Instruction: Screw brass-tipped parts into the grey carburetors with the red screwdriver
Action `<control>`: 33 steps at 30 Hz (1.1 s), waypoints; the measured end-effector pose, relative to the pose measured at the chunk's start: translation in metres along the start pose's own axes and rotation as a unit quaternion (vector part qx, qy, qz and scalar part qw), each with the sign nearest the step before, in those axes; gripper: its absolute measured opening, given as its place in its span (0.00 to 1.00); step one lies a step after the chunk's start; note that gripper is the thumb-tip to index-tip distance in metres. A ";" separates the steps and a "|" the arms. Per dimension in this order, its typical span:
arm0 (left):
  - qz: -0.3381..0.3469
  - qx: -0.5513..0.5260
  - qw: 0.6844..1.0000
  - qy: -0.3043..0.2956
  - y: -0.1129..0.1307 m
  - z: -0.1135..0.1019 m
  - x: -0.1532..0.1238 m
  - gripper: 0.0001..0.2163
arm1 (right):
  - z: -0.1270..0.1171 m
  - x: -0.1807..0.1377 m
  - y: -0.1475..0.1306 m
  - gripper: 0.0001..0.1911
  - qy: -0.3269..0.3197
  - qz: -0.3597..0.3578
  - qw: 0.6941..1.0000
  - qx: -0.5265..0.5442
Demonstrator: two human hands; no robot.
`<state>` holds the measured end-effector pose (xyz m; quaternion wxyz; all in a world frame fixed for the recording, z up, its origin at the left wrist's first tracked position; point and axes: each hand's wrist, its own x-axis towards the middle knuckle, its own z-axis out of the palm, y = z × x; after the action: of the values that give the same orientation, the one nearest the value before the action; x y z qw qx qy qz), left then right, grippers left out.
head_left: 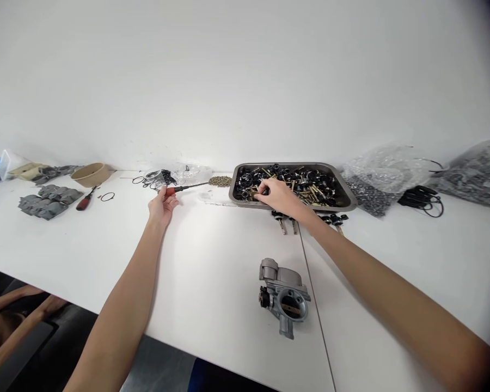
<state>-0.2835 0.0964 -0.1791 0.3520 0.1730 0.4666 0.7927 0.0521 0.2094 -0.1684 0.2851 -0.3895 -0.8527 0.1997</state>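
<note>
Item 1: mixed small parts [308, 178], blk & brass-col., many pcs, in metal tray [348, 202] at back of white table [212, 283]. R hand [278, 196] over tray's L end, thumb & fingers bunched at the pcs; can't tell if anything is pinched.

Item 2: screwdriver [178, 189], red/blk handle, qty 1, gripped in L hand [162, 207] btwn thumb & fingers; shaft points R twd brass pile [220, 181], just L of tray.

Risks (judged): if L hand drifts R, shaft tip could scatter pile. Pcs lie jumbled, so R fingers may lift extras or wrong pc. Blk-capped parts [283, 224] at tray's front side; low sweep of R forearm [375, 277] could shove them.

Item 3: carburetor [286, 296], qty 1, nearer body, just L of table seam [316, 313]; irregular shape, may tip if R arm knocks it.

Edges: tray rim raised; table's front edge [175, 344] has no visible lip, so dropped round pcs could roll off.

Room: widest btwn L forearm [126, 299] & carburetor; tight R of tray, w/ plastic bag [379, 169] just beside.
</note>
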 end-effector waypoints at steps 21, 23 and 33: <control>0.057 0.027 0.998 0.003 -0.007 -0.002 0.003 0.11 | -0.002 -0.001 -0.004 0.06 -0.009 0.009 1.000 -0.014; 0.054 0.024 0.998 0.005 -0.006 -0.002 0.003 0.11 | -0.003 -0.001 -0.004 0.06 -0.010 0.012 1.000 -0.014; 0.040 0.008 0.999 0.022 -0.004 -0.001 0.002 0.11 | -0.001 -0.001 -0.003 0.06 -0.012 0.016 1.000 -0.017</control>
<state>-0.2841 0.0987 -0.1833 0.3079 0.1769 0.4735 0.8060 0.0520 0.2075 -0.1661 0.2656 -0.4050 -0.8530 0.1944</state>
